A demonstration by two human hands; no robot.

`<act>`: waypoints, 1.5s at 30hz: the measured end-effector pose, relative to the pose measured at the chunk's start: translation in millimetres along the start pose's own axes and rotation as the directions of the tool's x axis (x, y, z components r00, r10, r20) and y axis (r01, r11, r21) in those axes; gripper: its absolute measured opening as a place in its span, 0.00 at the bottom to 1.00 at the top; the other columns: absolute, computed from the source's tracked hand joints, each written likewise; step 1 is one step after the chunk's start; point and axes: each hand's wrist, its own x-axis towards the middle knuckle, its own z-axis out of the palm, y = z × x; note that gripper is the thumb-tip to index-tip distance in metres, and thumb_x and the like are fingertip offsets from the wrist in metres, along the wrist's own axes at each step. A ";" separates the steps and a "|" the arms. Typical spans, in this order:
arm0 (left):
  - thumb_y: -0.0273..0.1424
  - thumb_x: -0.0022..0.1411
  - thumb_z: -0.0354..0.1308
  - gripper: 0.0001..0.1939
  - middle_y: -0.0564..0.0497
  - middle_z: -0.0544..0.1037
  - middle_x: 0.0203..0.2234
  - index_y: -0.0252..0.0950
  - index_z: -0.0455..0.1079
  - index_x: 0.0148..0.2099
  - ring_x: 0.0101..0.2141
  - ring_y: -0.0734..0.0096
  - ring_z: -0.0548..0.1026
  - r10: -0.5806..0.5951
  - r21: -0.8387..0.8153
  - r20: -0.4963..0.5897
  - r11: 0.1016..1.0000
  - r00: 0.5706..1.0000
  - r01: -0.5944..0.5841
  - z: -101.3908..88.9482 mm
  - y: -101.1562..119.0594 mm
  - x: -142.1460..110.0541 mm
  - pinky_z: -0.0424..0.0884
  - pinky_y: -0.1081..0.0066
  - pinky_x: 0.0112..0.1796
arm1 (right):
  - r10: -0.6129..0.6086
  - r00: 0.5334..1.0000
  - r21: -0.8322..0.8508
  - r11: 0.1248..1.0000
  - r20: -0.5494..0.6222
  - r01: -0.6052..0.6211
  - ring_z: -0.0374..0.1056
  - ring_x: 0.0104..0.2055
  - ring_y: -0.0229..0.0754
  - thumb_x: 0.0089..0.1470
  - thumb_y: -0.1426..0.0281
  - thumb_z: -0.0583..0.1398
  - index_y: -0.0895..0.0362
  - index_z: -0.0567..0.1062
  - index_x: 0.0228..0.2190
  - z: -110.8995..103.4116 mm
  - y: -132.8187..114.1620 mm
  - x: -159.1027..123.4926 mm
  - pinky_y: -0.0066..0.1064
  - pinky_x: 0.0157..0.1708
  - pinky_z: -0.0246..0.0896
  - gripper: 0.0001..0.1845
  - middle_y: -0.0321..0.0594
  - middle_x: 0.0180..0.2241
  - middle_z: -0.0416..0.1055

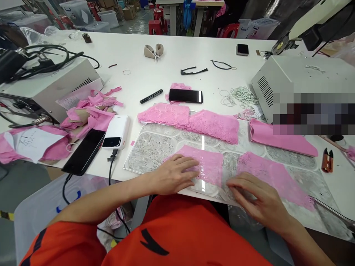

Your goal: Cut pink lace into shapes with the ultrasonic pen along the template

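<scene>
My left hand [177, 173] lies flat with its fingers stretched over a pink lace piece [212, 164] on a clear-topped, stone-patterned mat [155, 142]. To its right, my right hand [253, 194] rests low at the mat's front edge with fingers extended and slightly bent, nothing visible in them. It partly covers the near left side of a second pink lace piece [274, 173]. Beyond both hands, a left pink lace cup piece [166, 114] and a right one [219, 125] lie along the mat's far side. A folded pink cloth stack [277, 136] sits at the right.
A phone [185, 96] and marker [151, 96] lie behind the mat. At left are a power bank [116, 131], a black phone [84, 151] and pink garments [88, 111]. On the right stand a grey machine box [299, 77], orange snips [327, 160] and scissors [335, 212].
</scene>
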 end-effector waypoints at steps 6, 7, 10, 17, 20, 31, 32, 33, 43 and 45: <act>0.31 0.75 0.49 0.14 0.41 0.79 0.50 0.32 0.74 0.51 0.51 0.60 0.75 -0.024 0.038 -0.072 0.999 0.997 0.027 5.5 9.5 -6.8 0.68 0.60 0.54 | 0.102 0.991 0.005 0.995 0.087 -0.103 0.67 0.24 0.34 0.61 0.73 0.57 0.54 0.74 0.31 41.9 -13.7 30.6 0.26 0.25 0.63 0.08 0.35 0.26 0.73; 0.30 0.75 0.49 0.14 0.41 0.79 0.50 0.32 0.74 0.52 0.52 0.60 0.75 -0.032 0.048 -0.073 0.998 0.997 0.035 6.8 10.7 -8.8 0.68 0.60 0.54 | 0.110 0.987 -0.024 0.994 0.120 -0.108 0.66 0.24 0.34 0.61 0.73 0.57 0.54 0.73 0.31 47.2 -13.3 32.7 0.26 0.25 0.63 0.07 0.35 0.26 0.73; 0.29 0.75 0.47 0.15 0.41 0.79 0.51 0.32 0.75 0.51 0.53 0.61 0.74 -0.054 0.070 -0.091 0.996 0.994 0.060 10.1 12.1 -13.7 0.67 0.61 0.55 | 0.134 0.978 -0.126 0.985 0.158 -0.114 0.67 0.24 0.34 0.59 0.71 0.59 0.54 0.72 0.30 55.8 -9.8 32.3 0.27 0.25 0.62 0.05 0.35 0.27 0.74; 0.28 0.75 0.49 0.13 0.45 0.80 0.46 0.33 0.75 0.44 0.47 0.64 0.75 -0.082 0.038 -0.125 0.995 0.989 0.087 12.8 10.2 -10.6 0.67 0.64 0.50 | 0.139 0.980 -0.175 0.978 0.145 -0.113 0.67 0.23 0.34 0.60 0.73 0.56 0.54 0.72 0.30 55.5 -9.5 26.6 0.26 0.23 0.60 0.07 0.33 0.24 0.71; 0.29 0.74 0.52 0.12 0.47 0.79 0.42 0.34 0.76 0.41 0.43 0.66 0.74 -0.165 -0.001 -0.100 0.986 0.981 0.166 13.1 10.7 -2.7 0.67 0.66 0.47 | 0.142 0.984 -0.157 0.980 0.111 -0.124 0.65 0.22 0.33 0.62 0.71 0.55 0.54 0.72 0.30 57.4 -11.0 26.2 0.25 0.23 0.59 0.09 0.32 0.23 0.70; 0.26 0.66 0.62 0.05 0.50 0.78 0.39 0.36 0.78 0.36 0.42 0.67 0.73 -0.377 -0.214 0.079 0.898 0.923 0.385 15.6 7.2 25.1 0.63 0.65 0.46 | 0.010 1.000 -0.143 0.990 -0.021 -0.013 0.64 0.24 0.32 0.62 0.73 0.57 0.55 0.71 0.31 60.6 -8.0 22.4 0.24 0.25 0.60 0.07 0.32 0.24 0.68; 0.26 0.66 0.62 0.05 0.50 0.78 0.39 0.36 0.78 0.37 0.42 0.67 0.73 -0.387 -0.238 0.080 0.888 0.919 0.395 14.6 7.3 24.9 0.63 0.65 0.46 | 0.017 1.000 -0.128 0.992 -0.027 -0.020 0.64 0.23 0.32 0.62 0.73 0.57 0.55 0.71 0.31 60.9 -7.7 22.0 0.24 0.25 0.60 0.07 0.32 0.24 0.68; 0.26 0.66 0.62 0.05 0.50 0.78 0.39 0.36 0.78 0.37 0.42 0.67 0.73 -0.399 -0.259 0.081 0.877 0.914 0.405 13.4 7.4 24.8 0.63 0.65 0.47 | 0.027 0.999 -0.110 0.993 -0.028 -0.030 0.64 0.23 0.32 0.62 0.74 0.57 0.55 0.71 0.31 61.4 -7.1 21.7 0.24 0.25 0.60 0.07 0.32 0.24 0.68; 0.22 0.60 0.62 0.08 0.51 0.79 0.36 0.38 0.80 0.34 0.40 0.67 0.74 -0.477 -0.363 0.125 0.794 0.870 0.488 7.8 5.3 29.9 0.65 0.65 0.46 | 0.093 0.996 0.049 0.994 0.007 -0.093 0.62 0.21 0.32 0.61 0.73 0.56 0.54 0.72 0.29 61.3 -4.2 26.6 0.24 0.22 0.59 0.08 0.32 0.23 0.68; 0.22 0.59 0.63 0.07 0.51 0.79 0.35 0.38 0.80 0.32 0.40 0.67 0.74 -0.495 -0.380 0.132 0.775 0.859 0.505 8.0 5.3 30.8 0.65 0.65 0.46 | 0.100 0.995 0.053 0.994 0.009 -0.100 0.61 0.21 0.32 0.61 0.73 0.56 0.54 0.71 0.28 61.0 -4.8 27.9 0.24 0.21 0.58 0.09 0.32 0.22 0.67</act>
